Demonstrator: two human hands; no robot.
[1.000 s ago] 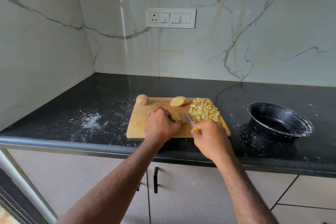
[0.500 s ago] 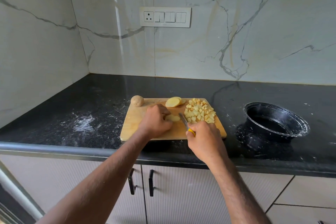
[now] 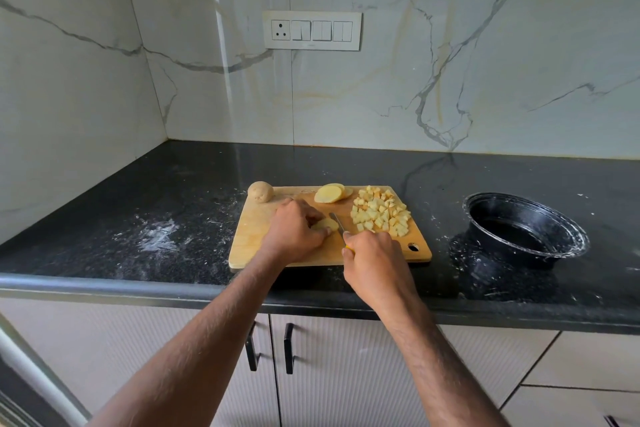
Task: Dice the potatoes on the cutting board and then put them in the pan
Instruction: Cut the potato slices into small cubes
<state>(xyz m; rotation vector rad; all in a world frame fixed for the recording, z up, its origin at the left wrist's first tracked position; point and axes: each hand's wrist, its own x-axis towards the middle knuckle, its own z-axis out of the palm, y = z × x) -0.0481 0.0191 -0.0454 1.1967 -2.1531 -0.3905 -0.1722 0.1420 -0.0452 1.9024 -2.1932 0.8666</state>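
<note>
A wooden cutting board (image 3: 252,236) lies on the black counter. My left hand (image 3: 294,230) holds a potato slice (image 3: 327,225) down on the board's middle. My right hand (image 3: 372,258) grips a small yellow-handled knife (image 3: 337,222), its blade just right of that slice. A pile of potato dice (image 3: 381,213) sits on the board's right side. More potato slices (image 3: 329,193) lie at the far edge, and a whole unpeeled potato (image 3: 260,191) rests at the far left corner. The black pan (image 3: 526,232) stands to the right of the board, with nothing visible inside.
White powder and crumbs are smeared on the counter (image 3: 156,239) left of the board and around the pan. Marble walls enclose the back and left, with a switch panel (image 3: 311,30) on the back wall. Cabinet doors with black handles (image 3: 289,348) sit below the counter edge.
The view has shifted slightly. My left hand now holds a flat slice where a smaller piece was, and the knife blade has stayed close beside it.
</note>
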